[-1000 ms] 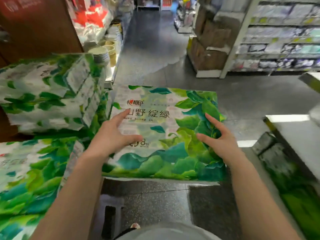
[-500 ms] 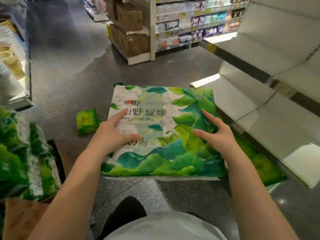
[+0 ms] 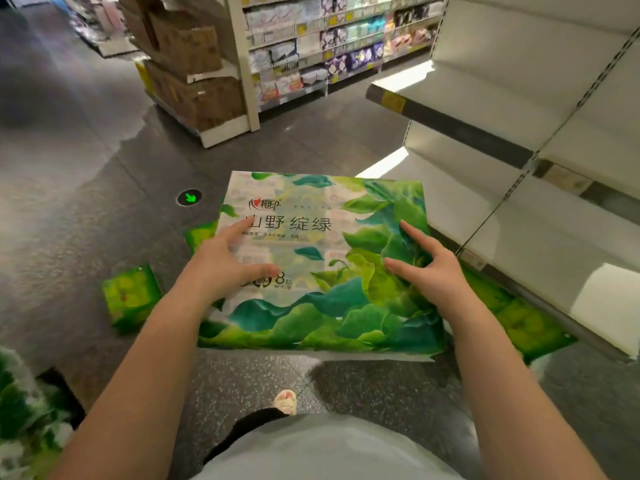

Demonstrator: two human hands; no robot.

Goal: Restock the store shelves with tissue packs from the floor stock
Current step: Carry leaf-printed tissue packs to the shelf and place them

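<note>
A large tissue pack, white with green leaf print, is held flat in the air in front of me above the dark floor. My left hand grips its left side with the thumb and forefinger spread on top. On the pack's right side my right hand grips the wrapper the same way. White store shelves stand bare to the right, and the pack's far right corner is close to the lower shelf.
Small green packs lie on the floor at left and by the shelf base. More leaf-print stock sits at bottom left. Cardboard boxes and a stocked shelf stand across the aisle. My foot shows below.
My view has swung right, away from the stacked floor stock and towards the bare white shelves. The pack has stayed in both hands with the same grip.
</note>
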